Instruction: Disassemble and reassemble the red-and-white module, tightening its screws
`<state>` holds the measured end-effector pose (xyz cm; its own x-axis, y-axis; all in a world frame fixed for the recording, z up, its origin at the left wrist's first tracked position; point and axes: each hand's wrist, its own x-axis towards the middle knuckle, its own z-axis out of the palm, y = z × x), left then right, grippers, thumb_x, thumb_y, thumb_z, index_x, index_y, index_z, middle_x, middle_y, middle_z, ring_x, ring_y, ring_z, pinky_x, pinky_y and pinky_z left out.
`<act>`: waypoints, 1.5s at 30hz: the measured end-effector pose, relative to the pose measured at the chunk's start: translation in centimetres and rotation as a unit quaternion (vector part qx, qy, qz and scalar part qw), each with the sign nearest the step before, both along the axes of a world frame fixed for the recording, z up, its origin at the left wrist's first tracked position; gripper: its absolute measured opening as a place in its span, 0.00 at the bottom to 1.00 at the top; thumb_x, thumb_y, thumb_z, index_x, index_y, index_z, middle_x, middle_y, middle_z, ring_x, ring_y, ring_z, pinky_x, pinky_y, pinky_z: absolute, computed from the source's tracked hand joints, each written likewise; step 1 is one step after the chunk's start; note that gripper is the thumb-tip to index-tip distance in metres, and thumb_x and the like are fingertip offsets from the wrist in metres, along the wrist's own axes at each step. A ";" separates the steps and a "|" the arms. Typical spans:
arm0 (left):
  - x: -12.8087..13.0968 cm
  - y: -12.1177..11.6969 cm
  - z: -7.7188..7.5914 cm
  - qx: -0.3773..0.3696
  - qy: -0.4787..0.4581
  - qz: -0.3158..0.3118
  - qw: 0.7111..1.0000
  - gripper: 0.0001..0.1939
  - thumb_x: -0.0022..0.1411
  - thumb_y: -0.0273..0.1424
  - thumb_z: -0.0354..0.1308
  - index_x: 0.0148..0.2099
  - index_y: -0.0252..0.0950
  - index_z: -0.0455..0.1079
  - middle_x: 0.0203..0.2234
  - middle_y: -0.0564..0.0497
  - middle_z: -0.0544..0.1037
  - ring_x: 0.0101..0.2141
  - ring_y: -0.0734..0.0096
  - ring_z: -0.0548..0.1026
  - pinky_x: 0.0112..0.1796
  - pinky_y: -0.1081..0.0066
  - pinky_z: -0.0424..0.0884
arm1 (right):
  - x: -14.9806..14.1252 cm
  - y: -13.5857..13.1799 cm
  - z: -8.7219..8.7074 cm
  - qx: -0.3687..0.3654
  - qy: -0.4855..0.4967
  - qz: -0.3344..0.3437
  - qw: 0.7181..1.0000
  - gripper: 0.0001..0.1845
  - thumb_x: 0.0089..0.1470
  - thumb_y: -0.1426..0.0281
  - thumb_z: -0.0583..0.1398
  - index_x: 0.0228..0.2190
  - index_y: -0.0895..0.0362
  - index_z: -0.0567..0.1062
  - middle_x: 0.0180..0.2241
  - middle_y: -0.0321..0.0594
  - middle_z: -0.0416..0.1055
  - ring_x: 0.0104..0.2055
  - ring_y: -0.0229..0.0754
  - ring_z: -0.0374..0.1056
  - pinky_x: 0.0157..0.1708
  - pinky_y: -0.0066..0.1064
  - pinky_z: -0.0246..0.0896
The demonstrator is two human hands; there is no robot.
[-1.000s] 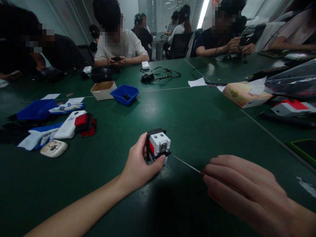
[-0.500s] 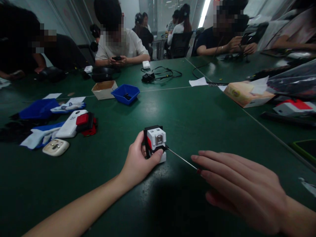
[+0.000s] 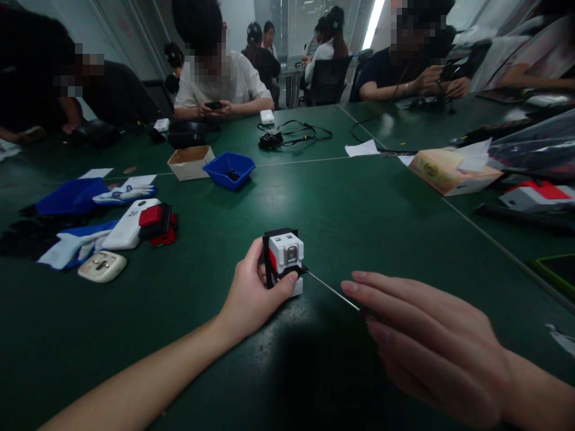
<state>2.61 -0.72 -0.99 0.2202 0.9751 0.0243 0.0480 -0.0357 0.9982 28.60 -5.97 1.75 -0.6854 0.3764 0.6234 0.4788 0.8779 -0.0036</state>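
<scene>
My left hand (image 3: 258, 287) is closed around a small white and red device with a black frame (image 3: 286, 251), its thumb pressed over the lower front. A screwdriver (image 3: 333, 290) reaches from my right hand (image 3: 431, 335) to the device's right side, its thin metal shaft slanting up to the left. The tip meets the black part near my left thumb. Most of the dark red handle is hidden under my right hand, whose fingers are stretched along it, slightly blurred.
Ahead stand a blue bin (image 3: 230, 170) with small black parts and an open cardboard box (image 3: 191, 163). Gloves (image 3: 126, 193), a white phone-like case (image 3: 130, 227) and a cream plug-like item (image 3: 102, 266) lie left. A tissue pack (image 3: 451, 172) sits right. Several people sit around the table.
My right hand has shifted left along the screwdriver, and its fingers have straightened and rolled over the handle. The device has turned slightly within my left hand's grip.
</scene>
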 end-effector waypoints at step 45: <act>0.0 0.4 -0.4 0.018 -0.004 0.001 1.000 0.26 0.60 0.34 0.67 0.58 0.36 0.65 0.47 0.44 0.80 0.45 0.57 0.82 0.46 0.63 0.79 | -1.0 0.8 0.4 0.055 -0.012 0.052 0.997 0.10 0.66 0.73 0.54 0.46 0.61 0.73 0.48 0.56 0.79 0.54 0.59 0.75 0.38 0.46 0.77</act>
